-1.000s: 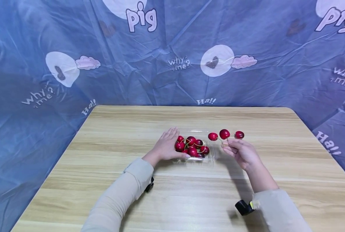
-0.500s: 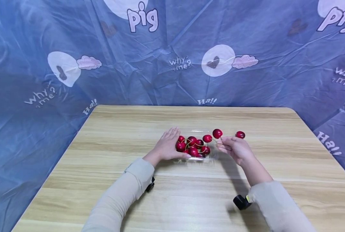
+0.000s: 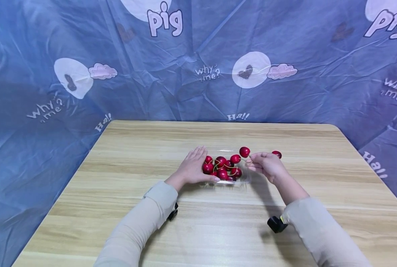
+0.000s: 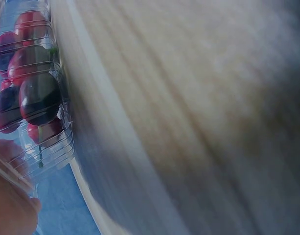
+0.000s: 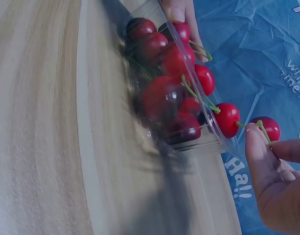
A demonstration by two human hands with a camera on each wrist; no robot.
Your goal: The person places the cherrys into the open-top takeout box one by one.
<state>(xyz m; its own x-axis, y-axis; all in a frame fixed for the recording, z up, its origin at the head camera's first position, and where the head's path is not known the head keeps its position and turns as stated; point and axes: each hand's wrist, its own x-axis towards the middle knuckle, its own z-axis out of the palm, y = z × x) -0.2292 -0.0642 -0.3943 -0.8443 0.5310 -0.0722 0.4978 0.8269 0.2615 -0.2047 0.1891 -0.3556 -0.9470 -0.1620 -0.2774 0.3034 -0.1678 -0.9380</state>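
Note:
A clear plastic box (image 3: pixel 230 182) holds several red cherries (image 3: pixel 222 174) with green stems. My left hand (image 3: pixel 193 168) holds its left end, fingers along the far side and thumb over the near edge; in the left wrist view part of that hand (image 4: pixel 12 208) shows beside the box wall. My right hand (image 3: pixel 266 165) pinches the stems of two cherries between thumb and fingertips. One held cherry (image 3: pixel 235 159) is over the box's right part, and the other held cherry (image 3: pixel 244 152) is a little farther back. In the right wrist view, the pinched stems (image 5: pixel 264 131) show clearly.
One loose cherry (image 3: pixel 277 154) lies on the wooden table (image 3: pixel 218 222) behind the right hand, partly hidden. A blue printed cloth (image 3: pixel 171 92) hangs beyond the table's far edge. Black wrist cameras (image 3: pixel 277 224) are worn at both sleeves.
My right hand has moved left with the two cherries, bringing them from right of the box to over its right part. The left hand stays in place on the box.

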